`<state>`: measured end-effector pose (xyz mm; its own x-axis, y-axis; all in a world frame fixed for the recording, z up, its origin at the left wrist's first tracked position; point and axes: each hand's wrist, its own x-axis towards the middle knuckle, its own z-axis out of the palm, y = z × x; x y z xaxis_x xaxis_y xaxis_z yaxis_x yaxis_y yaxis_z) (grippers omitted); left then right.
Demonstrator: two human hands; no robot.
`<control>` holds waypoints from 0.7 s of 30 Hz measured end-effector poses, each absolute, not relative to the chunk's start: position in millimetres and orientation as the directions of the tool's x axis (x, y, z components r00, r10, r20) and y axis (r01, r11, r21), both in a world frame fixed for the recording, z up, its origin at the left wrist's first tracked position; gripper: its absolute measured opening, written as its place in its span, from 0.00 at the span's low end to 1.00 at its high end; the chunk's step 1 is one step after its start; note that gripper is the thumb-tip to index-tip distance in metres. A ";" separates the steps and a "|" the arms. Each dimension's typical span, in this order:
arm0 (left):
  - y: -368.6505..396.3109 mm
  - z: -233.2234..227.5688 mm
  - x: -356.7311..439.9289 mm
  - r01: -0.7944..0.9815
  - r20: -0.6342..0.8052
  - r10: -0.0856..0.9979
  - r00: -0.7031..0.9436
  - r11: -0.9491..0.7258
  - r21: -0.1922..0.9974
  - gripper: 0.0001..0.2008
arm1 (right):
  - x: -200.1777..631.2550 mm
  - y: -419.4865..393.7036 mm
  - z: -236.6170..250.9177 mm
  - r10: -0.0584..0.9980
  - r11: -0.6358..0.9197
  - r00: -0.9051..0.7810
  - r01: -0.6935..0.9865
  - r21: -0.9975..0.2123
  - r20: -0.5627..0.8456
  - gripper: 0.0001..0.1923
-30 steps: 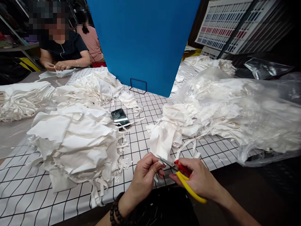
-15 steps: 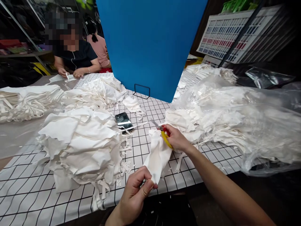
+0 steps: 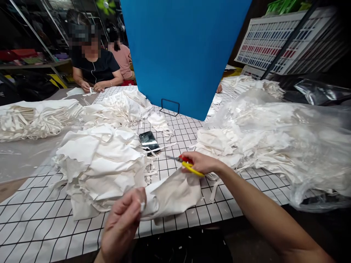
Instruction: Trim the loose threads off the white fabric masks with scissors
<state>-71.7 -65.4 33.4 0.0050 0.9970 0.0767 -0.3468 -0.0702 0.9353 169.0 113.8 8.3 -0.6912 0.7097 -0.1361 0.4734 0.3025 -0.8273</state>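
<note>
My left hand (image 3: 123, 223) grips one end of a white cloth piece (image 3: 172, 193) and holds it stretched over the table's front edge. My right hand (image 3: 201, 162) holds the far end of that cloth together with a pair of small snips (image 3: 185, 165) with yellow and red handles, blades pointing left. A big heap of white cloth pieces (image 3: 101, 164) lies just left of the cloth. Another pile of white pieces (image 3: 219, 142) sits right behind my right hand.
A phone (image 3: 148, 141) lies on the black-grid tablecloth (image 3: 41, 226). A clear plastic bag of white pieces (image 3: 287, 135) fills the right side. A blue board (image 3: 183, 51) stands at the back. A person in black (image 3: 93, 67) works at the far left, more cloth stacks (image 3: 35, 118) nearby.
My left hand has pulled the cloth piece leftward off the right pile and spread it out. My right hand, holding the snips, moved forward with the cloth's far end.
</note>
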 end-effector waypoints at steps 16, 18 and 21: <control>-47.8 6.1 -66.7 0.914 0.366 0.918 -0.152 -0.011 0.406 0.16 | 165.4 35.2 -30.3 0.855 0.366 -0.518 0.594 -0.716 0.008 0.07; -56.0 14.8 -58.5 0.854 0.341 0.928 -0.153 -0.050 0.519 0.15 | 159.4 32.0 -32.6 0.862 0.424 -0.498 0.601 -0.677 0.098 0.04; -55.3 15.1 -48.2 0.496 -0.090 0.996 -0.017 0.087 0.864 0.17 | 159.8 32.2 -30.1 0.850 0.515 -0.459 0.614 -0.598 0.260 0.02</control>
<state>-48.2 -55.3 15.1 -0.0174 0.9958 -0.0897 0.4956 0.0865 0.8642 159.8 32.2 -30.1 -0.4588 0.8495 0.2604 0.6140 0.5150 -0.5982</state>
